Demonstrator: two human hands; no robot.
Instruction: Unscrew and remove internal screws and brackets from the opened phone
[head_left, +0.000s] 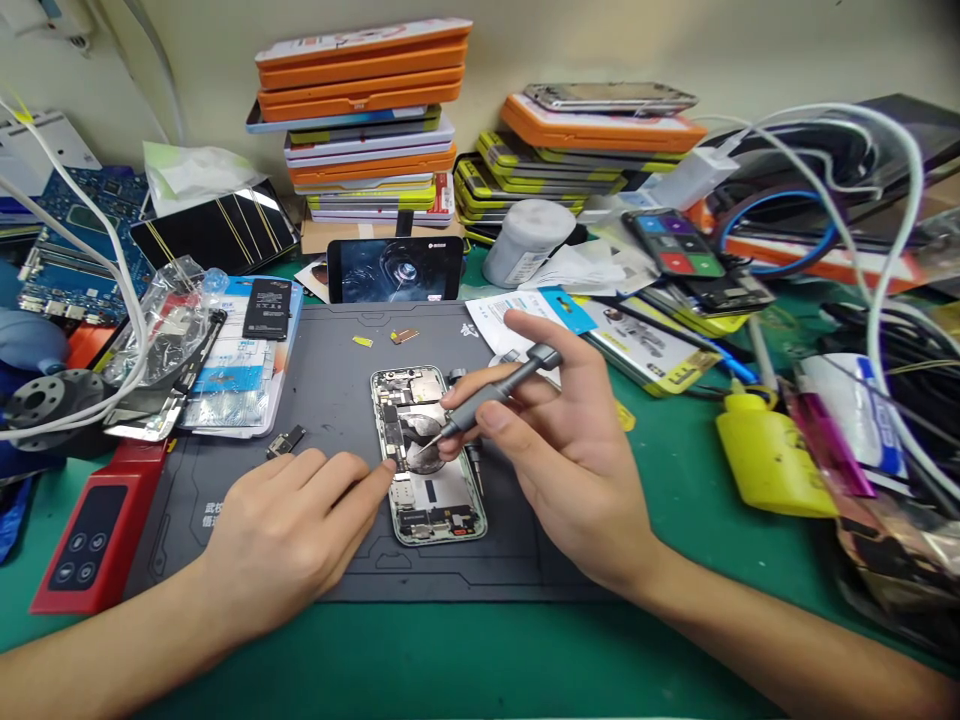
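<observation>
An opened smartphone (459,492) lies on the dark grey work mat (330,345), its circuit board, metal parts and a round wireless-charging coil exposed. My right hand (581,460) is closed around a grey precision screwdriver (499,392), its thin tip pointing down and left over the phone's middle. Whether the tip touches a part I cannot tell. My left hand (289,525) has curled fingers, with the index fingertip against the phone's left edge. Just above that hand sits a small dark phone component (286,441). Another dark tool is partly hidden behind my right hand.
Propped behind the mat, a phone (396,270) shows a dark video picture. Stacked orange boxes (360,75) stand at the back. A red device (97,530) is at left, a yellow bottle (772,455) at right, with white cables (904,230) looping above it.
</observation>
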